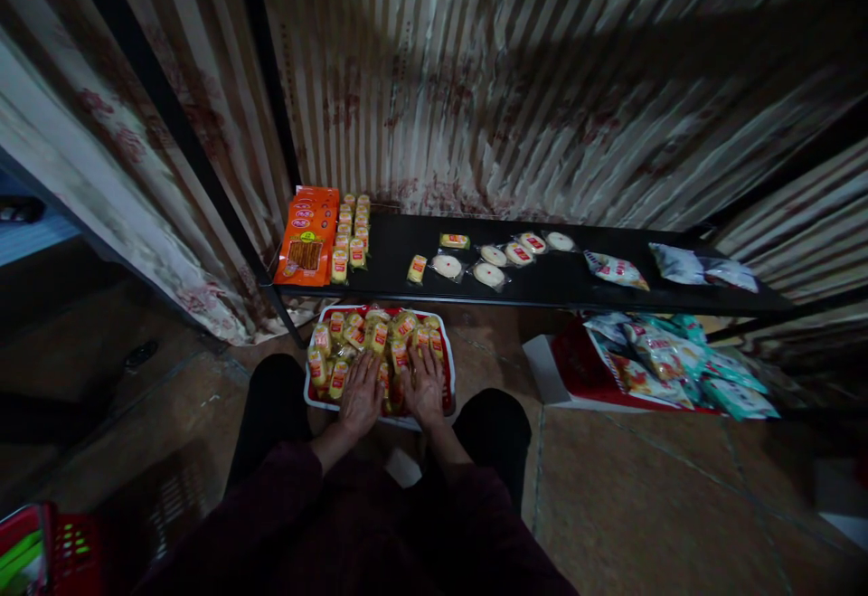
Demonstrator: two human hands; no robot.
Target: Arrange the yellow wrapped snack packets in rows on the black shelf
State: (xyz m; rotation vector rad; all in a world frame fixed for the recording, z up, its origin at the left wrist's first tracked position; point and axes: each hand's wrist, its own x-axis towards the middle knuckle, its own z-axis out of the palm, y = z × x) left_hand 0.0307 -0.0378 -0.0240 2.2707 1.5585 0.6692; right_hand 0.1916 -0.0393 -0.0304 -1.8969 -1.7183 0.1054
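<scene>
A red basket with a white rim [448, 370] sits on the floor between my knees, full of small yellow wrapped cakes [378, 337]. My left hand [362, 394] lies palm down on the cakes in the middle, its fingers stretched forward. Beside it, my right hand [424, 388] rests on the cakes at the right, fingers also extended and a little apart. Neither hand is seen gripping a cake; what lies under the palms is hidden. Just beyond the basket, similar wrapped cakes [357, 252] stand in rows on a low black shelf [386, 234].
Orange snack packets [308, 239] lie at the shelf's left end. Round wrapped pastries [489, 274] and white bags [616, 269] are spread to the right. Below the shelf stands a box [542, 370] of snack bags [668, 361]. A red crate [74, 546] is at lower left.
</scene>
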